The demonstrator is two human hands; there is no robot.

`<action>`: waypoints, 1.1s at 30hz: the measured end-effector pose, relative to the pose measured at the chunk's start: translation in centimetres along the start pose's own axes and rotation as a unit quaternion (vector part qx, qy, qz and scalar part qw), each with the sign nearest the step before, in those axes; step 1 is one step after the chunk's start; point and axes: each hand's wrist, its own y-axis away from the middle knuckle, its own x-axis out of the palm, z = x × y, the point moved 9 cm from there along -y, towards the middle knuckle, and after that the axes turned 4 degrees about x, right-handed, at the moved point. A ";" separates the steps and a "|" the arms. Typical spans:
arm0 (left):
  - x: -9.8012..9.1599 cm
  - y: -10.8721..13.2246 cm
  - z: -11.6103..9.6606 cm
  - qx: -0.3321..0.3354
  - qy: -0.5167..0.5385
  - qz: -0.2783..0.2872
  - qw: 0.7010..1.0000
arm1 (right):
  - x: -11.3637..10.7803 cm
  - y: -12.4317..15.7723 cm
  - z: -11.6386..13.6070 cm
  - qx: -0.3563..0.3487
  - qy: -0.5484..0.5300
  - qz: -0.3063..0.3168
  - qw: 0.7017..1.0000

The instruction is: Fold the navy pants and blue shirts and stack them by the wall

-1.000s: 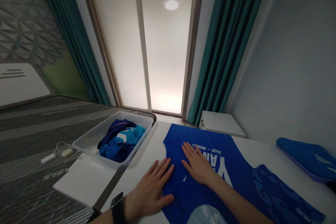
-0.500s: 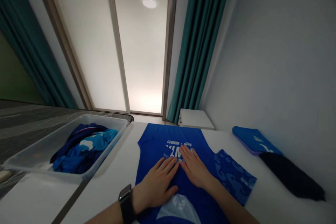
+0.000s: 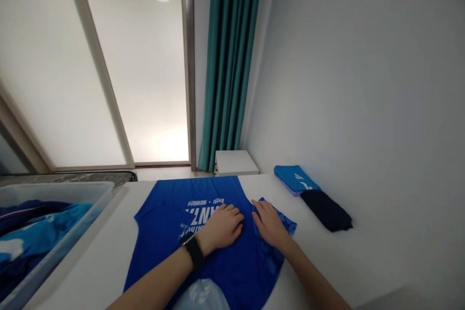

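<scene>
A blue sports shirt point(image 3: 170, 213) with white lettering lies spread flat on the white table point(image 3: 327, 256). My left hand point(image 3: 221, 226), with a black watch on its wrist, rests palm down on the middle of the shirt, fingers flat and together. Beside it my right hand point(image 3: 269, 225) lies flat on the shirt's patterned right sleeve point(image 3: 278, 230), fingers stretched out. Neither hand holds anything.
A clear plastic bin point(image 3: 90, 198) with crumpled blue clothes point(image 3: 32, 227) stands at the left. Folded blue shirts point(image 3: 296, 179) and a folded dark garment point(image 3: 327, 210) lie by the right wall. A small white cabinet point(image 3: 235, 162), a teal curtain point(image 3: 227, 58) and sliding panels stand behind.
The view has swung right, so the bin slid to the left edge. Both hands have slid rightward across the shirt; the right hand now lies on the sleeve.
</scene>
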 end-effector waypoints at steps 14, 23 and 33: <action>3.3 -5.7 0.4 0.036 0.029 -0.023 0.999 | -0.8 2.3 -7.1 0.153 0.107 -0.057 0.981; 3.5 -4.9 0.9 0.015 0.056 -0.061 0.996 | -2.1 3.9 -8.7 0.214 0.134 -0.088 0.964; 2.7 -4.5 1.6 0.003 0.140 -0.098 0.985 | -2.0 3.8 -9.4 0.232 -0.087 -0.103 0.963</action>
